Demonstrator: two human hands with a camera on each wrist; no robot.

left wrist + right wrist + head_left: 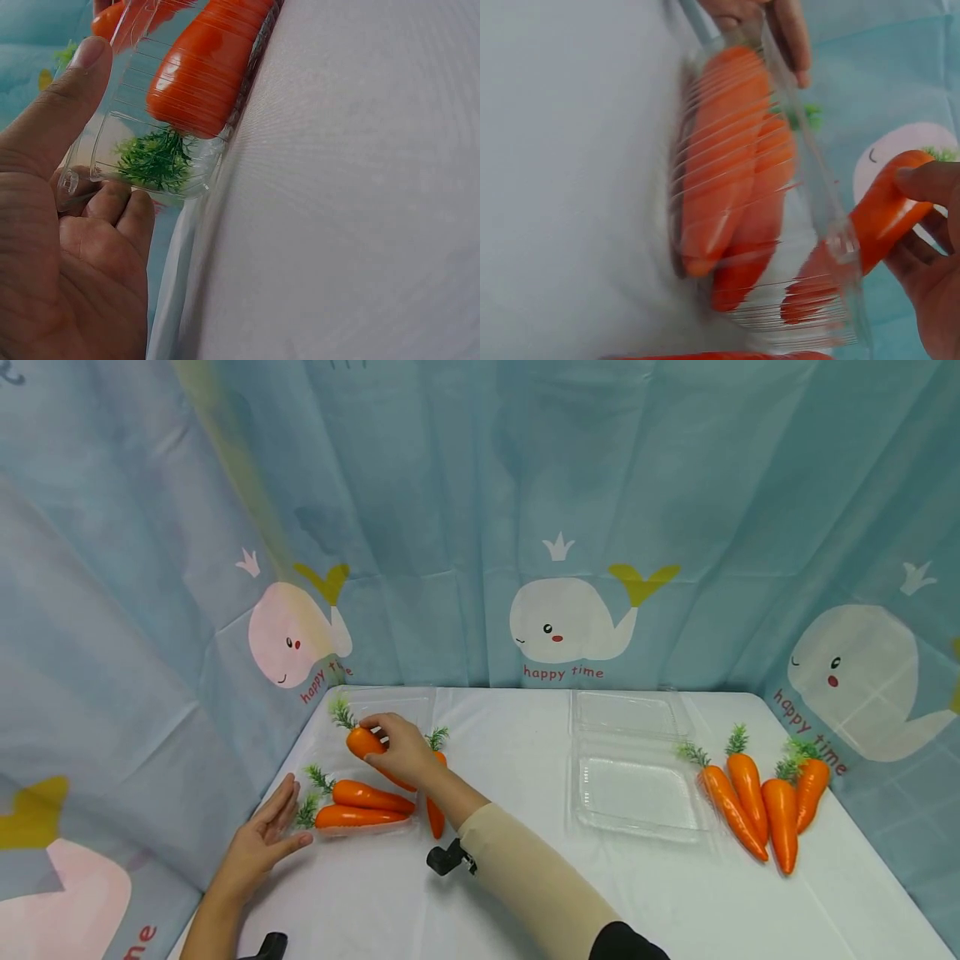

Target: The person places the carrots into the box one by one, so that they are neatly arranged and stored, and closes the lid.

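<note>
We record: carrots (782, 822), orange; leafy tufts (737, 739), green; containers (637, 797), colourless; bench (510, 760), white; sleeve (525, 877), beige; curtain (435, 485), blue, patterned with pale whales (566, 627), mustard tails (642, 587), red lettering (562, 673).

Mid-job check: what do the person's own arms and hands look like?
The left hand and right hand wear no gloves. The right forearm has a beige fabric sleeve, black fabric further up, and a small black blocky device near the wrist. Another black device sits beside the left forearm, bare where visible.

A glossy orange carrot (363, 742) slants over a clear plastic box (843, 241) holding two more carrots (371, 796).
</note>
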